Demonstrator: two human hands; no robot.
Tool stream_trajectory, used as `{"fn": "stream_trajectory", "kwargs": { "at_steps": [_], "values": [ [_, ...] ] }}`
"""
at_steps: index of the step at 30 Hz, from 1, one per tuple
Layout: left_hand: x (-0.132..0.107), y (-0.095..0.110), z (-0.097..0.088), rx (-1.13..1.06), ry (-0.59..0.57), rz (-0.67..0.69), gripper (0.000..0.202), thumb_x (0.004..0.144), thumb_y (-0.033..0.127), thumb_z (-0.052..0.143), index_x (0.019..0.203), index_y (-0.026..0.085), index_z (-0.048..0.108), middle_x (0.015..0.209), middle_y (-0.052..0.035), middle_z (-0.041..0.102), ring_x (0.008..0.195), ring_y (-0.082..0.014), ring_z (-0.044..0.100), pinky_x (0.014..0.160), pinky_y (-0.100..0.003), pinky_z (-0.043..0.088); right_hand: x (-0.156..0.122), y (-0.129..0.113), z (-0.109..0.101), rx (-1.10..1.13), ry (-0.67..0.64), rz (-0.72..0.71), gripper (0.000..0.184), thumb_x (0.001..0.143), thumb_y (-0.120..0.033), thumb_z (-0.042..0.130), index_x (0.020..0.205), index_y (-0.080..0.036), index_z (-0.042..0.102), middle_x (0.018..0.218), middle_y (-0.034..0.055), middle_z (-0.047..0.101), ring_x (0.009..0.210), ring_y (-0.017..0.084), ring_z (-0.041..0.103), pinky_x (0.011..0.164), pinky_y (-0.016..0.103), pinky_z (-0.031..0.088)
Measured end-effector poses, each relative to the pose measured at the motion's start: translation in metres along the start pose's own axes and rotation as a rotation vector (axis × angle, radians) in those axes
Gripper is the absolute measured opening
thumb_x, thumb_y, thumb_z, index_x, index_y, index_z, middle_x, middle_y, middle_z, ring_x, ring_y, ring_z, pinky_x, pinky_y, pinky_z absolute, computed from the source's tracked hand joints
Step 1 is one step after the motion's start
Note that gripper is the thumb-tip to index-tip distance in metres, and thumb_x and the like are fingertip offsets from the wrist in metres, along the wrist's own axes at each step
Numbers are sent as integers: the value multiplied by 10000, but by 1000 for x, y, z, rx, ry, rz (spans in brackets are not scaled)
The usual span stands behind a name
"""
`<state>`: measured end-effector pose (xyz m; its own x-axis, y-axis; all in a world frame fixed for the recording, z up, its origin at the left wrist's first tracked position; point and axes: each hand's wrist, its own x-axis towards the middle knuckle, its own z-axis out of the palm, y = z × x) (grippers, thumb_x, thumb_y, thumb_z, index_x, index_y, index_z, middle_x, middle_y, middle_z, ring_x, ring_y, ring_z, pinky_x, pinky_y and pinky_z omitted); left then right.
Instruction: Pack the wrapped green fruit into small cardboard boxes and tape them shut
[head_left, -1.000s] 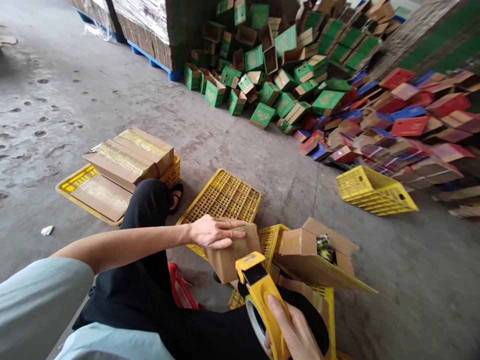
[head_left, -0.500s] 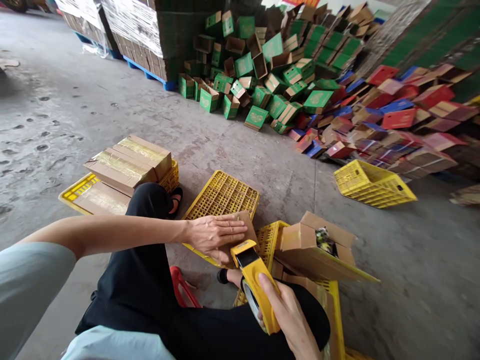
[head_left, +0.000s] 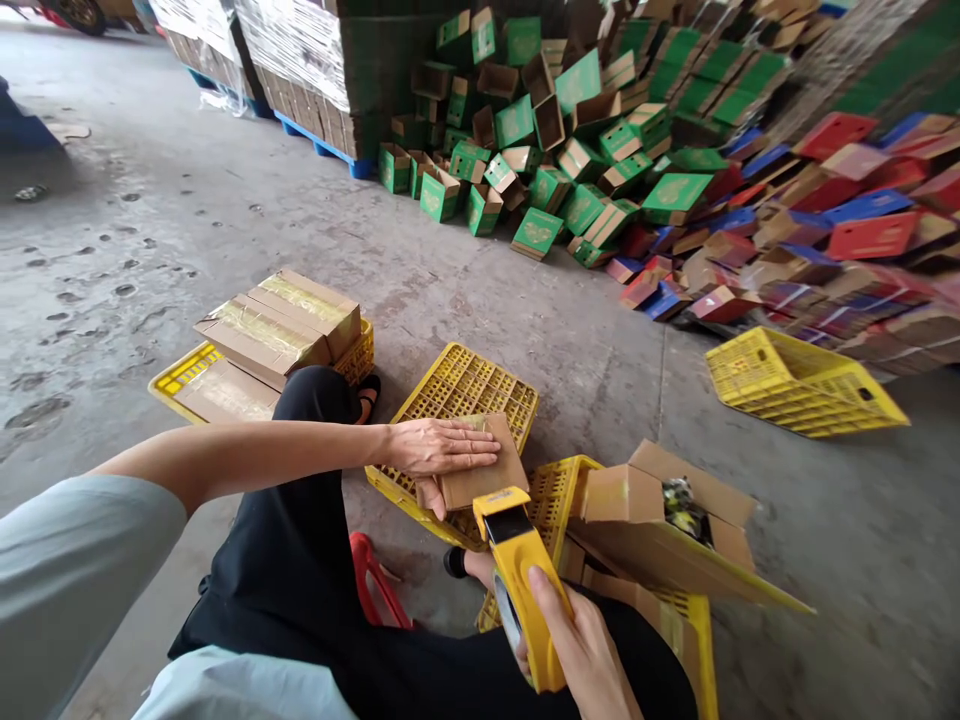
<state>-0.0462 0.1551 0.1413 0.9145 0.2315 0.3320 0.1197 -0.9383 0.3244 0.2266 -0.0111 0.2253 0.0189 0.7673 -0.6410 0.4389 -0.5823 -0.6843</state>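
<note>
My left hand lies flat across the top of a small brown cardboard box, fingers stretched out, the thumb down by its near side. That box rests on an upturned yellow plastic crate. In my right hand is a yellow tape dispenser, gripped by its body, with the tape roll showing on its left side. The dispenser's head is at the box's near right edge; whether they touch I cannot tell.
Taped boxes sit in a yellow crate at left. At right an open carton with dark wrapped items stands on crates. Another yellow crate lies beyond. Green boxes and red-blue boxes are heaped behind. A red stool shows below me.
The view has shifted, so the surroundings appear further right. My left hand stays flat on the box, of which more shows now. The tape dispenser remains by its near edge.
</note>
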Motion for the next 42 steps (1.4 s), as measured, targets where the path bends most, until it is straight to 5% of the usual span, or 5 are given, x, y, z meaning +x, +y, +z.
{"fn": "stream_trajectory", "kwargs": {
  "at_steps": [13, 30, 36, 39, 42],
  "values": [
    [9, 27, 4, 54, -28, -35, 1058, 893, 733, 619, 1642, 48, 322, 1702, -220, 266, 1596, -360, 245, 1321, -468, 207, 2, 16, 9, 104, -3, 46, 734, 770, -872, 592, 890, -157, 706, 545, 47, 660, 487, 218, 659, 478, 276, 510],
    [23, 19, 3, 3, -157, -44, 874, 997, 667, 474, 1637, 82, 361, 1712, -161, 269, 1607, -286, 235, 1336, -382, 164, -12, 53, 19, 167, 30, -23, 675, 812, -865, 568, 795, -196, 655, 600, 64, 699, 557, 243, 714, 521, 284, 548],
    [21, 33, 1, -19, -113, -50, 1000, 946, 749, 520, 1670, 105, 271, 1719, -158, 260, 1606, -310, 234, 1333, -406, 162, -2, 57, 26, 222, 44, -12, 684, 750, -862, 637, 848, -187, 679, 566, 44, 673, 498, 232, 690, 464, 280, 542],
    [25, 34, 0, -37, -57, -170, 953, 982, 743, 456, 1684, 142, 224, 1734, -135, 233, 1617, -290, 206, 1329, -391, 159, 2, 61, 29, 267, 53, -25, 670, 776, -841, 641, 879, -180, 672, 544, 35, 663, 461, 205, 665, 457, 266, 537],
    [30, 19, -3, -41, 52, -531, 852, 1026, 708, 362, 1643, 121, 320, 1702, -175, 319, 1585, -317, 296, 1296, -425, 235, 6, 61, 36, 314, 69, -39, 688, 761, -854, 646, 907, -181, 659, 533, 22, 650, 441, 203, 653, 433, 267, 523]
  ]
}}
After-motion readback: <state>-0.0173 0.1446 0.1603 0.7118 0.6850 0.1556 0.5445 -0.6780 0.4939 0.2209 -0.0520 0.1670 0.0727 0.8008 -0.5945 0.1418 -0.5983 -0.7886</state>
